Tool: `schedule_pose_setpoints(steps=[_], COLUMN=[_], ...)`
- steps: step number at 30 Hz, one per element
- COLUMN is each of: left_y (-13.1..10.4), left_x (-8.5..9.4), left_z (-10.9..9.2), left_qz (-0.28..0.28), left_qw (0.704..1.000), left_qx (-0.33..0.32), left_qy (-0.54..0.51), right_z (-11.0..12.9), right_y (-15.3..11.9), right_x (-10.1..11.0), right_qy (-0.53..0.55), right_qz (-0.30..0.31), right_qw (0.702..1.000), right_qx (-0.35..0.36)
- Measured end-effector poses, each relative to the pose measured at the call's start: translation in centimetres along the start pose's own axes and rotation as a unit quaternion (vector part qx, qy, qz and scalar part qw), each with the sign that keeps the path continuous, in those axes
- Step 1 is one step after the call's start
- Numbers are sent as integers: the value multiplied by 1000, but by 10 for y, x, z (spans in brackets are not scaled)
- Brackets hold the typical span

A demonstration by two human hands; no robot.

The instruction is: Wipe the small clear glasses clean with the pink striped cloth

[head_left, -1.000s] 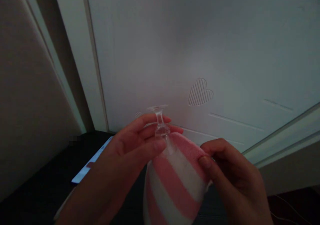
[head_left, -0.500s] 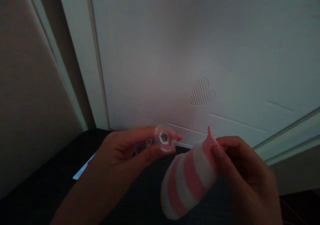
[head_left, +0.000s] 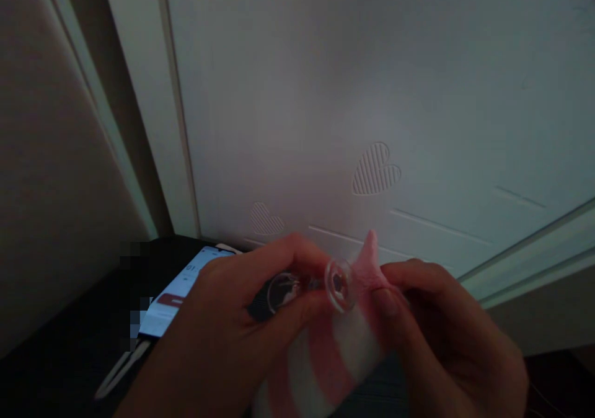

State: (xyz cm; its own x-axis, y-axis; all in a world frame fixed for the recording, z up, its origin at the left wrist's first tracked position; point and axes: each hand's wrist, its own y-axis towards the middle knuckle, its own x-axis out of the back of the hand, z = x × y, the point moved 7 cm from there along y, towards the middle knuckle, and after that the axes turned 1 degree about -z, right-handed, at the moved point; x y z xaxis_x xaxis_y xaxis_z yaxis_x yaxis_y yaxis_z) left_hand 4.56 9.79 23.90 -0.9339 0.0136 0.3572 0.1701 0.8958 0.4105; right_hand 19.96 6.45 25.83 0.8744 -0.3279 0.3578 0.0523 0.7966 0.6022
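My left hand [head_left: 232, 312] pinches a small clear plastic piece [head_left: 340, 286] between thumb and fingers. A round disc with a hole in its middle forms the near end, and a clear ring shows further back between the fingers. My right hand [head_left: 450, 325] grips the pink edge of a pink-and-white striped sock [head_left: 328, 356] between thumb and forefinger. From that edge a pink point of fabric sticks up. The disc lies in front of the sock's upper part; whether they touch I cannot tell. The sock's lower left is partly hidden behind my left hand.
A lit phone [head_left: 171, 300] rests on the dark surface [head_left: 60, 343] to the left, with a white cable [head_left: 123, 368] by its lower end. Ahead stands a white panel [head_left: 297, 95] with embossed hearts. A beige surface [head_left: 46, 126] rises at the left.
My left hand has moved right with the clear piece, bringing it up to the sock. The sock has shifted slightly left and down. More of the phone now shows, its screen lit.
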Motion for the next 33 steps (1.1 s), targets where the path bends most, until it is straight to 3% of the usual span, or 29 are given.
schedule_pose_setpoints(steps=[3, 7, 20, 27, 30, 33], left_y=[1, 1, -1, 2, 1, 0], left_x=[0, 6, -5, 2, 6, 5], left_z=[-1, -9, -14, -13, -8, -6], left_qz=[0, -48, 44, -19, -29, -20], left_qw=[1000, 995, 981, 980, 984, 986], left_qx=[-10, -75, -154, -143, -114, -97], left_qy=[19, 35, 106, 138, 136, 134], right_z=[2, 3, -1, 6, 4, -2], right_y=[0, -1, 1, 0, 1, 2], right_x=[-1, -3, -10, -14, -13, -9], right_qy=[0, 19, -2, 9, -12, -41], right_qz=[0, 6, 20, 60, 84, 69], right_qw=[1000, 999, 1000, 998, 996, 997], right_qx=[20, 31, 0, 31, 30, 14])
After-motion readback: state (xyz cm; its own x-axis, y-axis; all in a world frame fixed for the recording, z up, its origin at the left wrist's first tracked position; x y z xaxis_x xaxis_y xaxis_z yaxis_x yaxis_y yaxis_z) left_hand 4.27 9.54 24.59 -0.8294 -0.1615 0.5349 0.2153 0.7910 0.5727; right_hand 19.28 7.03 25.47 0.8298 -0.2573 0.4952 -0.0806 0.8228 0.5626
